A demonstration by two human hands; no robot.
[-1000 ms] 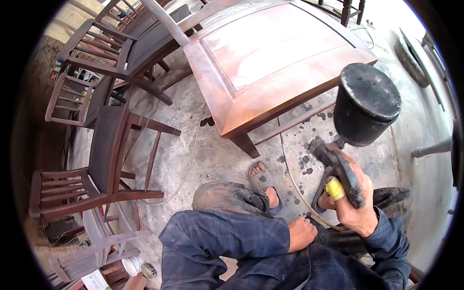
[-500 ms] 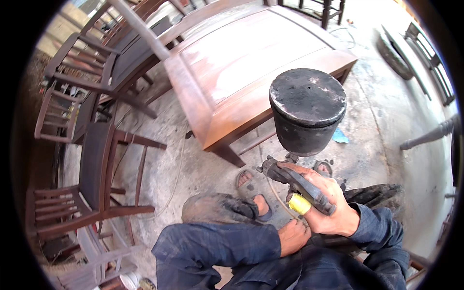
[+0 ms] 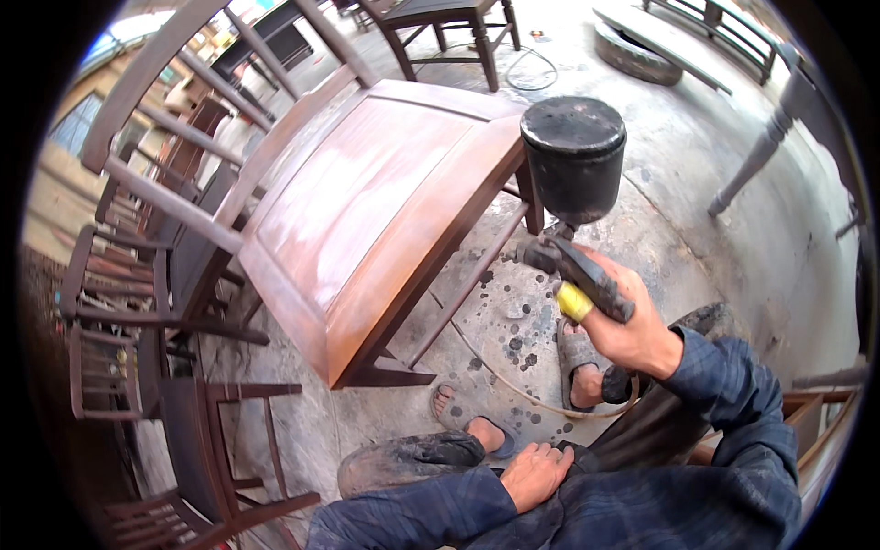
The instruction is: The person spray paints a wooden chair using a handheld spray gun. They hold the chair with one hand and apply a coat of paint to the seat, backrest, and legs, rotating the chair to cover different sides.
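My right hand [image 3: 632,321] is closed around the body of a dark, stained spray gun [image 3: 587,275], with a round black paint cup [image 3: 576,160] upright on top. A yellow wrap [image 3: 574,302] shows by the fingers; whether it is on a finger or the gun I cannot tell. The gun's nozzle end points left, toward a wooden chair [image 3: 431,197] and apart from it. That chair's seat is reddish brown with a pale, whitish sheen. Lying on my lap over the dark clothing, my left hand [image 3: 536,477] has its fingers laid out and holds nothing visible.
Several dark wooden chairs [image 3: 197,440] crowd the left side. Behind stands another dark chair [image 3: 449,27]. A tyre [image 3: 632,55] lies under a board at the back right. A turned wooden leg [image 3: 756,160] juts in at right. A hose [image 3: 513,390] curves over the spotted concrete floor.
The view has shifted, and the chair now appears lower and further left. My right hand with the spray gun appears higher. My left hand's fingers, curled before, now lie flatter on my lap.
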